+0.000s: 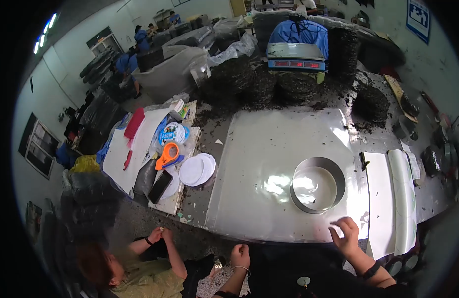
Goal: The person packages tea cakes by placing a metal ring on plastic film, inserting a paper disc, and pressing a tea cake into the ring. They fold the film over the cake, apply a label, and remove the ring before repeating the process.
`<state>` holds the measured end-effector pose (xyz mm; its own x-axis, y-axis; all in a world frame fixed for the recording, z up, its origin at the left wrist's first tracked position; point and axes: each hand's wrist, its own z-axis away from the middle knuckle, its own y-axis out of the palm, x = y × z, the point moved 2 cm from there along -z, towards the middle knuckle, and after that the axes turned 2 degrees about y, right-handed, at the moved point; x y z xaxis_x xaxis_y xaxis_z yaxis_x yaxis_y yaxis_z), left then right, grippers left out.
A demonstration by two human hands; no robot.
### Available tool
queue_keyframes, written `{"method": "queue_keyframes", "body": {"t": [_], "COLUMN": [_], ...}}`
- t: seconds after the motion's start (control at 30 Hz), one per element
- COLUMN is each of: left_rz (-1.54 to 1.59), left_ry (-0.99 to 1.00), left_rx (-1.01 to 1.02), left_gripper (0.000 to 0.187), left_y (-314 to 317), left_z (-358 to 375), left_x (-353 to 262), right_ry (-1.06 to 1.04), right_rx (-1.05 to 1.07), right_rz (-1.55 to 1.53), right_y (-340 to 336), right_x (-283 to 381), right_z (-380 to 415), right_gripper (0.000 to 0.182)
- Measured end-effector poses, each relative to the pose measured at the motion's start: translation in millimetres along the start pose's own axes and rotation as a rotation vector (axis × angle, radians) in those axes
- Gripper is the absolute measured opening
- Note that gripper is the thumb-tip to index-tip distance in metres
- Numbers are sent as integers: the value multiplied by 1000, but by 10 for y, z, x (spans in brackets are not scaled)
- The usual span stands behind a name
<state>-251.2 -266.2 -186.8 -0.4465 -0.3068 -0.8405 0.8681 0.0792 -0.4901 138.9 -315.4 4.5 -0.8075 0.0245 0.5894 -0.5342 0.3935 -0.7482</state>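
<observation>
My right hand point(346, 235) rests at the near edge of the shiny metal table point(259, 164), fingers spread, holding nothing. It lies just below a round metal ring mould point(317, 185) that stands on the sheet. My left hand point(240, 256) hangs below the table's front edge, fingers curled into a loose fist with nothing visible in it. White paper sheets point(394, 198) lie to the right of the ring.
Dark round pressed cakes point(269, 84) and loose crumbs pile at the table's far side by a digital scale point(295, 55). On the left are white lids point(197, 170), an orange tape dispenser point(168, 155) and a phone point(160, 186). A seated person point(140, 270) is at lower left.
</observation>
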Motion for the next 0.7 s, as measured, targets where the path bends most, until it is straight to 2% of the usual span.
{"method": "queue_keyframes", "body": {"t": [0.07,0.13,0.17,0.23,0.27,0.3,0.33,0.4,0.43,0.47,0.53,0.6,0.63,0.7], "left_rz": [-193,-316,-458,-604,-686,-605,-633,-705,-945,-1056,-1060,-1165,-1046,-954], "left_ry": [76,70,176,182,214,328,376,452,478,590,606,523,473,449], "left_rx": [20,221,484,666,745,652,640,622,721,752,646,647,504,419], "left_gripper": [42,52,53,53,55,49,46,43,39,38,37,36,36,36], "left_y": [294,680,917,1057,1099,1052,1031,859,762,748,755,835,888,926], "left_z": [-256,-652,-993,-1128,-1157,-1090,-1127,-1142,-1094,-1129,-1137,-1189,-1211,-1263], "left_x": [376,705,1064,918,868,712,677,698,543,630,531,661,784,937], "right_ry": [27,183,326,604,830,837,842,823,817,817,786,732,703,650], "right_rx": [387,503,427,281,314,221,130,141,208,297,447,582,633,694], "right_rz": [84,70,107,175,-19,-187,-363,-530,-486,-361,-145,40,112,216], "right_y": [-224,-228,-126,251,391,507,730,1362,1539,1593,1635,1647,1628,1617], "right_x": [-166,-506,-794,-1502,-1730,-1871,-2050,-2694,-2827,-2872,-2943,-2991,-3004,-3058], "right_z": [543,1042,1339,1710,1741,1687,1678,1801,1783,1688,1516,1401,1375,1397], "right_gripper": [20,29,34,42,57,60,64,62,61,60,58,56,55,53]}}
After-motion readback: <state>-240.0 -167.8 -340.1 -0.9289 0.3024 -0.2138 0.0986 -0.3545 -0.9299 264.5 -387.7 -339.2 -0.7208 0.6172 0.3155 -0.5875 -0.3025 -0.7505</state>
